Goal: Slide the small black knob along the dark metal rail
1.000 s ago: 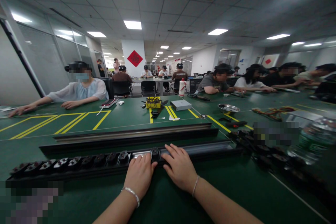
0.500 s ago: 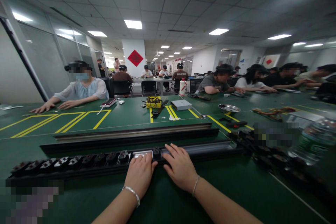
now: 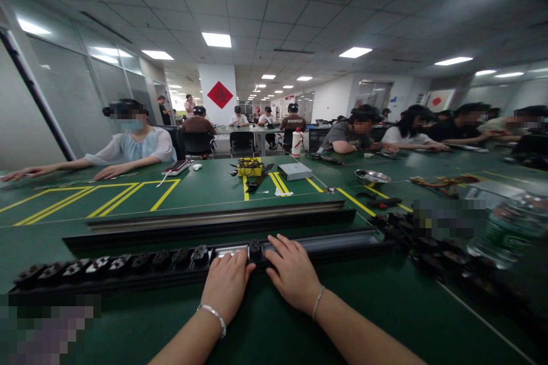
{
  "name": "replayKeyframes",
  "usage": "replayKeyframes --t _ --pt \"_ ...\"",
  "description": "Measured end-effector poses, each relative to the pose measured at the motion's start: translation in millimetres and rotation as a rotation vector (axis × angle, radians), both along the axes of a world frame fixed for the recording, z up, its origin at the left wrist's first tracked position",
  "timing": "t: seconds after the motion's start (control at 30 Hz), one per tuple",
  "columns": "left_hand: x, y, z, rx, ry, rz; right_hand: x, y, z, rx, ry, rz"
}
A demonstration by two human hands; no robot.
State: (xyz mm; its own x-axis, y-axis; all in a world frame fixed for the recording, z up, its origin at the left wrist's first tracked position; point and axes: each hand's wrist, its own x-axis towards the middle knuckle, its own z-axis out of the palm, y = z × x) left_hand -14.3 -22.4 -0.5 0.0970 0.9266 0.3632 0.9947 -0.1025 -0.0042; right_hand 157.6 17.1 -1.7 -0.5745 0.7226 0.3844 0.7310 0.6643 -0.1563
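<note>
A long black rail (image 3: 334, 247) with a shiny channel lies across the table before me. Several black socket-like modules (image 3: 160, 259) sit in a row in its left part. A single module (image 3: 255, 247) stands in the channel between my two hands. My left hand (image 3: 226, 280) is closed over the rail left of that module, fingers bent over the channel and thumb close to the module. On the other side, my right hand (image 3: 293, 274) lies on the rail with its fingers stretched and apart. Its fingertips are beside the single module; I cannot tell whether they touch it.
Two more long black strips (image 3: 214, 220) lie behind the rail. A pile of dark modules (image 3: 456, 256) and a clear plastic bottle (image 3: 507, 225) are at right. Farther back are a metal bowl (image 3: 372, 176), a grey box (image 3: 294, 170) and a yellow block (image 3: 250, 166). Co-workers sit around.
My hands and the single module hold their places on the rail. At the far left, a co-worker's arm has stretched outward to the left. The view has shifted very slightly.
</note>
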Motion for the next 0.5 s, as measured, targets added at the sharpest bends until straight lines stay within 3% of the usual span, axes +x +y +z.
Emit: replayKeyframes --t 0.5 --pt "0.1 1.0 -0.1 -0.009 -0.003 -0.010 0.2 0.3 -0.5 0.016 -0.007 -0.005"
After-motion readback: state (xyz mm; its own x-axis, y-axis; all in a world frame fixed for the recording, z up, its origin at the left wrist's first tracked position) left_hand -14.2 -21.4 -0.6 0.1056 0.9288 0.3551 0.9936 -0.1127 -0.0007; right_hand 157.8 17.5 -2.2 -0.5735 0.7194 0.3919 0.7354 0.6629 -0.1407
